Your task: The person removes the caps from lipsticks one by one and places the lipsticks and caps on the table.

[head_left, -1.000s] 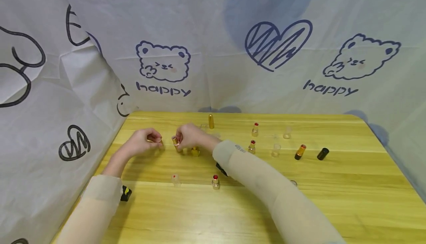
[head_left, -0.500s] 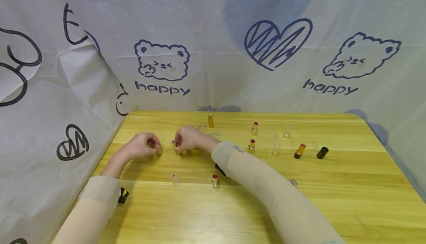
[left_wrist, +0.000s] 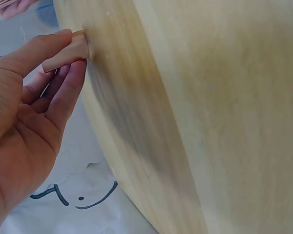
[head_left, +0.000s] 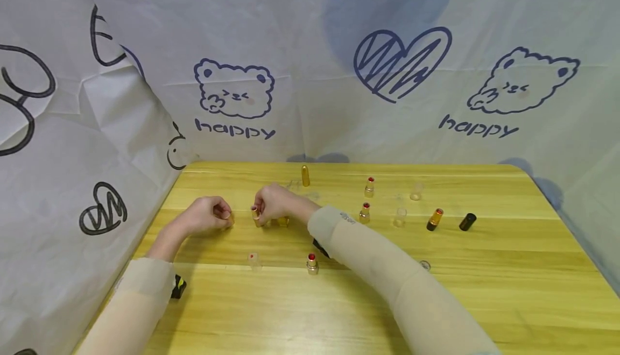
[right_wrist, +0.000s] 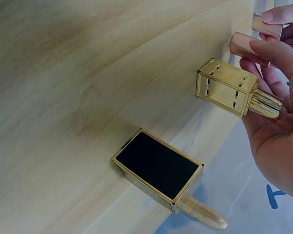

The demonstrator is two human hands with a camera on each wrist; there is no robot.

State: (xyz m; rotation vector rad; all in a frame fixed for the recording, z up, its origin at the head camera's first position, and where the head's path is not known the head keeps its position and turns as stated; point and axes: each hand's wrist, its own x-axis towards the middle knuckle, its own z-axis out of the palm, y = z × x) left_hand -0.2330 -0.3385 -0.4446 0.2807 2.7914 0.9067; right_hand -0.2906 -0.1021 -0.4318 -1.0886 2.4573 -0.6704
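Note:
On the table's left side, my left hand [head_left: 205, 215] pinches a small rose-gold cap-like piece [left_wrist: 71, 52] between thumb and fingers. Its lower end is at or very near the wood. A short way to the right, my right hand [head_left: 273, 201] holds a rose-gold lipstick tube [head_left: 255, 215] upright, low over the table; the two pieces are apart. Close beside the right hand stands a gold lipstick with a rectangular base [right_wrist: 224, 83], partly hidden by that hand in the head view. The right wrist view also has a black-and-gold rectangular lipstick [right_wrist: 156, 163].
Several red lipsticks, such as this gold one [head_left: 312, 264], stand about the table [head_left: 513, 301]. Clear caps [head_left: 399, 217], a black cap [head_left: 467, 221] and a gold bullet-shaped piece [head_left: 305, 175] stand among them. A black-and-yellow item [head_left: 179, 286] lies by the left sleeve.
My left hand has come down and slightly left with the rose-gold piece, bringing it closer to the wood. The right hand has hardly moved and still holds the lipstick tube.

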